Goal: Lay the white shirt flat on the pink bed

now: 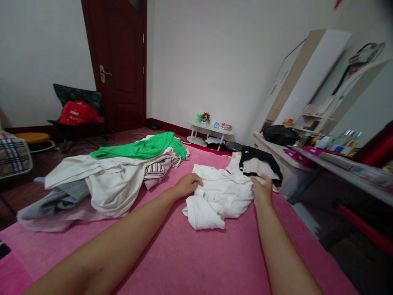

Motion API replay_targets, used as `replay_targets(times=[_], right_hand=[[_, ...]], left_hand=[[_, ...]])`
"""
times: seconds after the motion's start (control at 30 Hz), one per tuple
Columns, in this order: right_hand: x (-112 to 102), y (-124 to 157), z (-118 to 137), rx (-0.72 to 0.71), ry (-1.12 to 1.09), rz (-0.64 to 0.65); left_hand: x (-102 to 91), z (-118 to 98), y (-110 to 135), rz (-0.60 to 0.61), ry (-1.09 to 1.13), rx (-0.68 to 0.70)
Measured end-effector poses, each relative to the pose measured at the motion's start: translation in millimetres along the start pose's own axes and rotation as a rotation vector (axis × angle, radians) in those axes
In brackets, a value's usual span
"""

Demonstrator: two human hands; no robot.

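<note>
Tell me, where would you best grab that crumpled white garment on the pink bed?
Probably its two side edges, one hand from each side. The white garment lies bunched and floppy between the left hand and right hand, which rest on those edges.

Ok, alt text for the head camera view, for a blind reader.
The left hand and right hand hold opposite edges of a crumpled white garment on a pink bedcover. A heap of clothes topped by a green shirt lies to its left.

Green garment (pixel 141 149) atop clothes pile (pixel 101 184), possibly shirts.
</note>
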State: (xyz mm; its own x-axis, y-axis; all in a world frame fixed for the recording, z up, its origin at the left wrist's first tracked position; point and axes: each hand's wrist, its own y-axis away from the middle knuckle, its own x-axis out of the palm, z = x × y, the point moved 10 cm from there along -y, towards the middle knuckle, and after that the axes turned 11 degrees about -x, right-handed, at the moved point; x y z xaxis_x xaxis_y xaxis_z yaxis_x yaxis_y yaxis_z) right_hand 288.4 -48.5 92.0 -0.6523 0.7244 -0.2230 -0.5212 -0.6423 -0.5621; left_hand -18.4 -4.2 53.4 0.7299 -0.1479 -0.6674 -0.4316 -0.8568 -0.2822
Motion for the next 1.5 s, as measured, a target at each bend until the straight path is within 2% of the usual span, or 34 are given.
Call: replay_targets(times=[0.07,0.13,0.27,0.33,0.4,0.5,0.73,0.8,0.87,0.97,1.03,1.07,1.13,1.17,1.27,1.33,1.4,1.47,1.5], right_hand=[[7.7,6.3,4.2,0.042,0.037,0.058],[27.9,15.8,12.4,0.087,0.003,0.223],[73.5,53.2,30.7,0.169,0.054,0.749],[88.2,80.0,37.0,0.205,0.104,1.025],[95.9,102.0,45.9,0.215,0.099,1.219],[98.3,119.0,62.8,0.208,0.066,1.349],[96.5,143.2,125.0,0.173,-0.118,1.478],[102.1,156.7,131.0,0.168,-0.069,1.522],[111.4,167.7,131.4,0.101,0.043,1.543],[125.5,169.6,141.2,-0.155,0.172,1.501],[125.7,160.2,157.3,-0.309,0.117,1.43],[121.4,150.9,164.4,-0.331,0.052,1.379],[105.1,120.1,171.1,-0.269,-0.098,1.207],[92.7,98.8,170.0,-0.208,-0.17,1.065],[40.7,37.8,153.6,-0.028,-0.393,0.508],[9.6,18.0,142.0,0.043,-0.557,0.207],[-10.0,10.6,140.7,0.056,-0.725,0.043],[-22.1,8.7,153.0,0.017,-0.899,0.007],[-25.5,9.2,163.5,-0.011,-0.983,0.04]], left_hand=[[-3.2,-1.4,1.9,-0.029,-0.014,-0.025],[-5.1,-0.4,3.4,-0.058,-0.084,-0.057],[-11.2,17.1,2.5,-0.104,-0.28,-0.218],[-15.8,26.1,1.4,-0.113,-0.321,-0.286],[-19.5,29.2,0.2,-0.114,-0.34,-0.301],[-23.0,25.7,-0.3,-0.109,-0.345,-0.268],[-25.4,25.2,1.7,-0.067,-0.176,-0.301],[-26.9,25.1,2.2,-0.073,-0.149,-0.309],[-28.3,24.8,2.3,-0.081,-0.139,-0.308],[-37.9,28.7,1.3,-0.148,-0.11,-0.315],[-55.1,34.8,0.8,-0.277,-0.024,-0.322],[-65.0,39.4,1.1,-0.351,0.05,-0.325],[-81.0,54.2,2.5,-0.474,0.278,-0.356],[-85.3,62.9,3.1,-0.513,0.4,-0.382],[-86.9,80.7,3.0,-0.553,0.641,-0.456],[-85.7,80.5,1.5,-0.542,0.683,-0.461],[-86.3,75.5,0.7,-0.538,0.724,-0.45],[-91.0,66.7,0.8,-0.552,0.757,-0.434],[-94.6,61.2,0.9,-0.56,0.777,-0.422]])
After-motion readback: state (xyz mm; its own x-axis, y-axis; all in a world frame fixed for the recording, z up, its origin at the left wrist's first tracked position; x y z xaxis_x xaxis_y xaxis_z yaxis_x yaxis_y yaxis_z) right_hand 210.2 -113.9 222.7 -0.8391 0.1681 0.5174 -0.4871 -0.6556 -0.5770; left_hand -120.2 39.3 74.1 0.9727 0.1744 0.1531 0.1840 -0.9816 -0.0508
